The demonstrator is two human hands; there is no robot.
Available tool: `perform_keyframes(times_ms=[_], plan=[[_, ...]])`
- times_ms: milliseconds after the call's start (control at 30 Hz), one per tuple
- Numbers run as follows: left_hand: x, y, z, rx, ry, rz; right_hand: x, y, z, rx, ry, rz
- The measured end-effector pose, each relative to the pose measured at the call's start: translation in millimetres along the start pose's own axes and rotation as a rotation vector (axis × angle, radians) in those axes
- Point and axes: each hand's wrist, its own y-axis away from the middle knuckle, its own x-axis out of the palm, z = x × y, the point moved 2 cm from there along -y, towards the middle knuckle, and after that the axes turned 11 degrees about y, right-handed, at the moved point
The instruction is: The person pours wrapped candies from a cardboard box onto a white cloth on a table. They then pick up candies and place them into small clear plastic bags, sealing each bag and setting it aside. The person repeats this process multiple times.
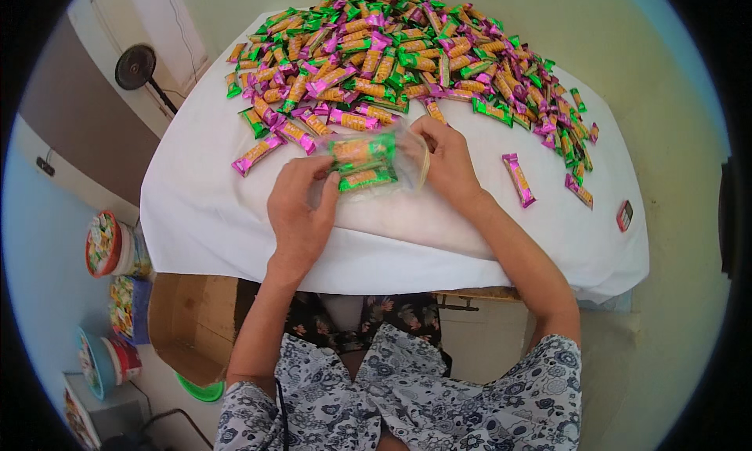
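Observation:
A clear plastic bag [405, 180] with green-ended wrapped snack bars [367, 177] inside lies between my hands, over the near part of the table. My left hand [302, 198] grips the bag's left end, thumb and fingers pressed around it beside the bars. At the opposite end, my right hand [446, 157] pinches the bag near its yellowish rim; the fingertips are partly hidden. Beyond the bag spreads a large heap of bars [376, 57] in green and pink wrappers. One pink-wrapped bar [519, 180] lies apart, right of my right hand.
A white cloth [235, 239] covers the table, with a small red device [625, 216] near its right edge. Below on the left stand an open cardboard box [191, 321], a purple bin [141, 310] and filled tubs [103, 242]. A black fan [135, 67] stands behind.

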Motion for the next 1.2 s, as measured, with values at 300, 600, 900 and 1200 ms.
perform_keyframes(times_ms=[300,600,900,1200], plan=[[14.7,-21.2,-27.0,0.148,-0.211,0.11,-11.8,-0.8,4.1,0.111,0.136,-0.059],[24.8,-18.2,-16.1,-0.035,0.035,0.026,-14.5,6.1,20.7,-0.041,0.133,0.001],[23.0,-25.6,-28.0,0.236,-0.377,0.11,-15.1,4.5,12.7,-0.103,0.114,-0.161],[44.5,-16.7,-24.9,0.197,-0.441,0.426,-24.8,-11.7,0.4,-0.022,0.014,-0.215]])
